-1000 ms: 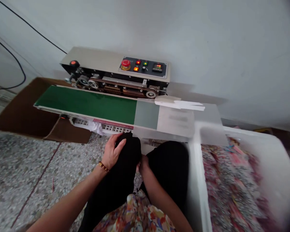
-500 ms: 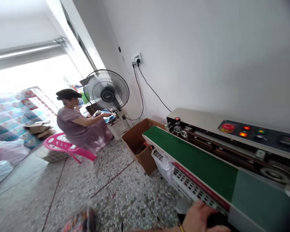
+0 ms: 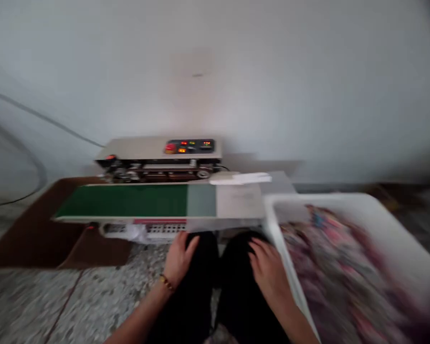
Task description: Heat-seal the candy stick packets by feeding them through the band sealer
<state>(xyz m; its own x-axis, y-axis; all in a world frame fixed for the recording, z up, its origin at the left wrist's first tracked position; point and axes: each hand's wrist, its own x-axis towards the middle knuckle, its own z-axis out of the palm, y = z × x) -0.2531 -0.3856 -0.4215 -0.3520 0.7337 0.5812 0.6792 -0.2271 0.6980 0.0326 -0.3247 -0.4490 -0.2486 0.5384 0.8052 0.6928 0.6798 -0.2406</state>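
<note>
My left hand [image 3: 178, 258], with a beaded bracelet at the wrist, rests on my left knee in black trousers, fingers loosely apart and nothing in them. On the other knee [image 3: 236, 253] lies my right hand [image 3: 267, 267], its fingers spread and holding nothing. In front of both knees stands a band sealing machine [image 3: 136, 149] with a green conveyor belt [image 3: 129, 200] and lit control buttons. Right of my right hand, a white plastic tub [image 3: 272, 210] holds a heap of small packets [image 3: 337, 258], blurred by motion.
A brown cardboard box [image 3: 25, 229] sits under the belt's left end. Under the belt is a white perforated basket [image 3: 165, 229]. Something white and flat [image 3: 252, 178] lies on the machine's right-hand shelf. Cables [image 3: 43, 114] run along the wall at left.
My view has swung right, from the seated co-worker and fan to the machine and tub. Both hands now show on my knees; before, only one hand was visible, near the belt's front edge.
</note>
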